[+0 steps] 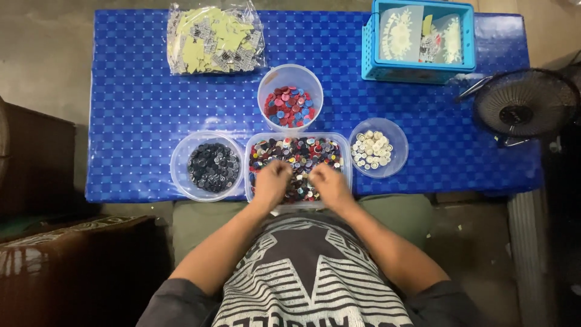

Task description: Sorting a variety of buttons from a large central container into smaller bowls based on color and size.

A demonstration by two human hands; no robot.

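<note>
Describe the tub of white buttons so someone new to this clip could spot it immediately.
Start at the blue table and find the rectangular tray of mixed buttons under both hands. The round clear tub of white buttons sits just right of that tray; the other tubs hold dark or red-and-blue buttons.

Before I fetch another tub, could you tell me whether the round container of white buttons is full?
Not full. The round container holds white buttons only on its left side; bare bottom shows elsewhere.

bare blue cloth (133, 109) open at left, round tubs (207, 163) flank the tray (299, 158), fan (525, 106) blocking right
</note>
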